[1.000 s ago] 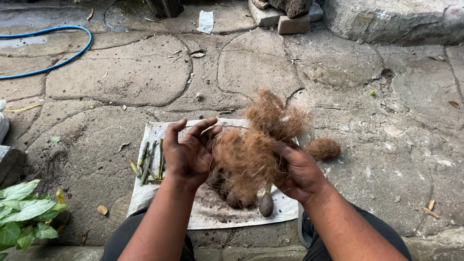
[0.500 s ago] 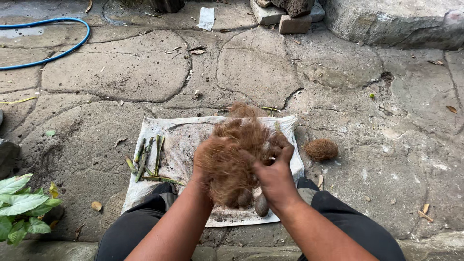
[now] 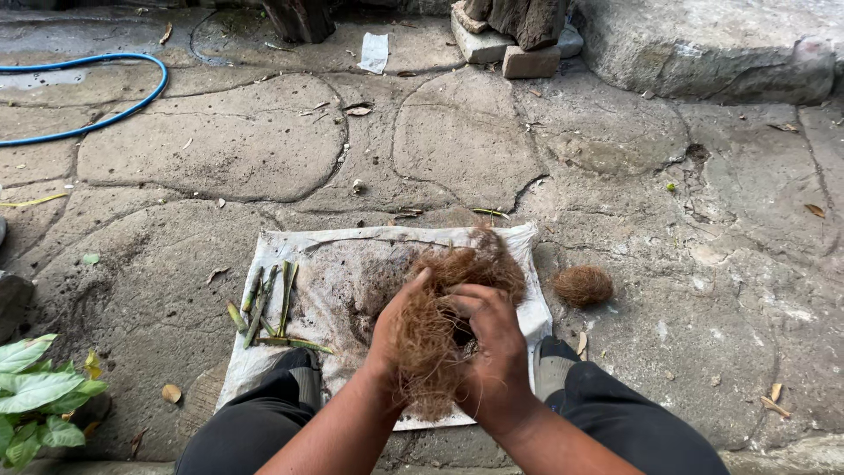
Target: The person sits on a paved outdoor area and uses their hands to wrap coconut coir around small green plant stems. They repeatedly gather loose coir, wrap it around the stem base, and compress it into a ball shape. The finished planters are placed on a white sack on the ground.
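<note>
Both of my hands press a wad of brown coconut fibre between them, over a white sack sheet spread on the stone paving. My left hand cups the wad from the left, with its fingers mostly buried in the fibre. My right hand grips it from the right, fingers curled over the top. A smaller ball of fibre lies on the paving just right of the sheet. Several green stem cuttings lie on the sheet's left side.
A blue hose curves across the far left paving. Bricks and a stump stand at the back, with a stone step to their right. A leafy plant grows at the near left. My knees flank the sheet.
My hands have drawn the loose, spread fibre together into a tighter wad and brought it lower and nearer to me; the left hand's fingers, splayed before, now close on it.
</note>
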